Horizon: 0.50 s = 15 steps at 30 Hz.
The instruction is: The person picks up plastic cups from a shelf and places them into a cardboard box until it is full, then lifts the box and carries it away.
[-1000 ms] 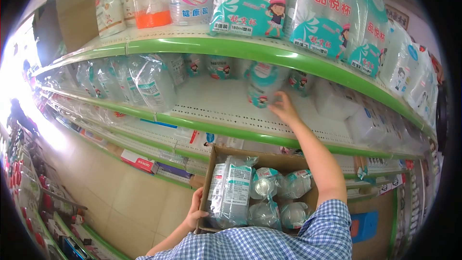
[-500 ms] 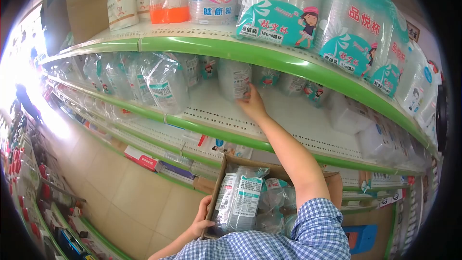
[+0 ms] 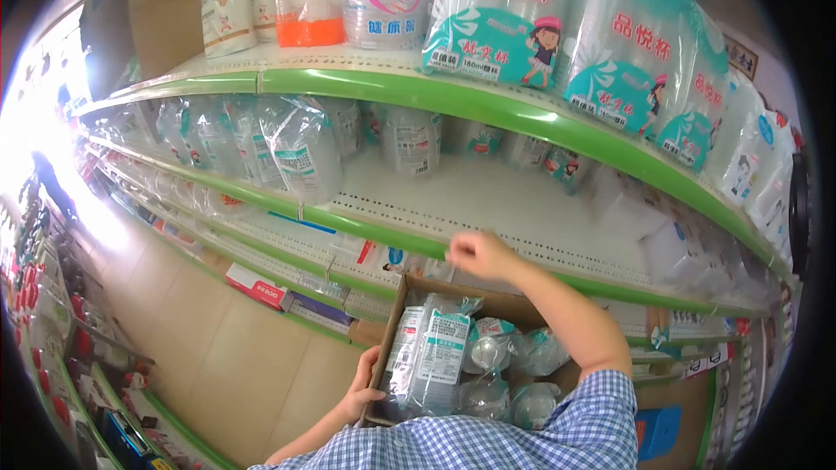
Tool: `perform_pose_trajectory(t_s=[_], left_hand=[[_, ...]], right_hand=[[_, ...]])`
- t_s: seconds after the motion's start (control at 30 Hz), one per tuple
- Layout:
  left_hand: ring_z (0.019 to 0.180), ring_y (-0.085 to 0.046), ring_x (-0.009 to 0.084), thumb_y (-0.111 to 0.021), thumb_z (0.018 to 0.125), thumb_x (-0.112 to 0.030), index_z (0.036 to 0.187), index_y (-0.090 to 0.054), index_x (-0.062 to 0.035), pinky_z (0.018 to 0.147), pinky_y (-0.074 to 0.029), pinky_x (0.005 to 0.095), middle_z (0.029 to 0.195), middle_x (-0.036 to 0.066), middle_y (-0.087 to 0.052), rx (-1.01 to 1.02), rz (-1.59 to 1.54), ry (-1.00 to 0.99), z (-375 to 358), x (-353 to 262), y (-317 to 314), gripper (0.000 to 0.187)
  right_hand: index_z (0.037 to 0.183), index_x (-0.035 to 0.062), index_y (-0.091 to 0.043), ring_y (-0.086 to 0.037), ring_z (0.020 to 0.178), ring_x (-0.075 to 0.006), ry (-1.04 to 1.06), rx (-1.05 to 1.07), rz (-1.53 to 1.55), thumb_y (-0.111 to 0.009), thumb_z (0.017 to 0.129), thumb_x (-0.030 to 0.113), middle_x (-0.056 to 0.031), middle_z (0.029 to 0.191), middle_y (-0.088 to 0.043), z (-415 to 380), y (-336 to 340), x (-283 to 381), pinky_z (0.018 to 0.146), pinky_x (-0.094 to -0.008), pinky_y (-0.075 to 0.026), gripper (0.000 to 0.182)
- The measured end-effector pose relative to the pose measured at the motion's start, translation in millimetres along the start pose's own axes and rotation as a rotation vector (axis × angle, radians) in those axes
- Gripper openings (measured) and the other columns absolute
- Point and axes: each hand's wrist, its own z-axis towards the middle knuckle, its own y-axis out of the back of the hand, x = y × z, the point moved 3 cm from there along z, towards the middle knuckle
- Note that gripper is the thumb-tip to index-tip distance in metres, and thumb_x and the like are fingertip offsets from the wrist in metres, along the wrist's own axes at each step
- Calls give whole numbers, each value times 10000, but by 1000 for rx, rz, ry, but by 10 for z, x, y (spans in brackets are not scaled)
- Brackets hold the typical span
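Observation:
My left hand [image 3: 363, 387] grips the left side of an open cardboard box [image 3: 398, 318] held against my body. Inside the box lie clear plastic-wrapped packs of cups; a long pack of plastic cups [image 3: 442, 352] with a green and white label is at the left, and several round-ended packs [image 3: 490, 352] are at the right. My right hand [image 3: 481, 255] is above the box's far edge, in front of the shelf lip. Its fingers are curled in, slightly blurred, with nothing in them. On the middle shelf behind it stands an upright pack of plastic cups [image 3: 413, 141], apart from the hand.
A green-edged shelf [image 3: 418, 91] overhead carries large cup packs [image 3: 496, 22]. More bagged cups [image 3: 300, 157] fill the middle shelf's left, and clear packages [image 3: 675, 248] sit at its right. A tiled aisle floor [image 3: 235, 365] runs to the left, beside another stocked rack [image 3: 65, 322].
My right hand has let go of the cup pack on the middle shelf and drawn back down toward the box. The pack stays standing there. My left hand keeps its grip.

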Motion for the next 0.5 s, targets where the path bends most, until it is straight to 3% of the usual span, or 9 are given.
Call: perform_pose_trajectory(t_s=[0.07,0.17,0.27,0.33,0.37,0.47,0.5], left_hand=[[1297,-204,240,-555,538,-176,1350,-148,-33,1064,-152,346,1360,139,-234,-11,-13,3,-8,-58,-51,920],[1297,-206,239,-555,536,-170,1351,-143,-34,1061,-165,343,1362,141,-232,-4,-21,2,-20,-129,-113,923],[1294,-211,239,-559,536,-175,1353,-137,-34,1061,-164,341,1361,143,-233,-8,-21,-6,-17,-88,-105,930],[1292,-215,241,-561,536,-183,1353,-135,-33,1061,-161,341,1360,144,-235,-9,-15,-17,-16,-50,-75,933],[1290,-218,242,-561,537,-188,1354,-136,-32,1062,-159,342,1360,144,-236,-5,-11,-24,-12,-37,-74,933],[1286,-223,244,-562,540,-206,1353,-141,-30,1061,-155,345,1359,146,-238,-18,-3,-19,-13,21,-45,932],[1286,-224,244,-562,541,-213,1353,-143,-29,1061,-154,346,1358,146,-239,-27,-2,-13,-19,26,-45,932]], right_hand=[[679,56,-567,-453,503,-148,-21,209,-156,-589,809,304,-78,553,-521,-359,-34,11,502,-322,-373,280],[711,45,-621,-481,460,-173,-48,193,-104,-600,801,333,-108,537,-544,-779,-140,-92,468,-326,-384,303],[797,18,-646,-583,557,-167,-424,261,-100,-554,827,441,-93,611,-600,-1029,-378,-405,531,-307,-468,435],[1004,9,-597,-619,680,-199,-733,377,429,-517,830,511,-118,795,-624,-1168,-655,-560,624,-320,-507,537],[1202,20,-439,-609,797,-234,-772,475,601,-497,828,543,-163,1020,-560,-1189,-724,-529,686,-364,-516,647],[1262,50,-338,-599,898,-241,-752,491,595,-479,857,502,-155,1075,-535,-1147,-882,-353,720,-379,-512,623],[1274,50,-289,-577,945,-260,-722,505,648,-506,849,483,-158,1120,-500,-1116,-886,-276,751,-418,-510,645]])
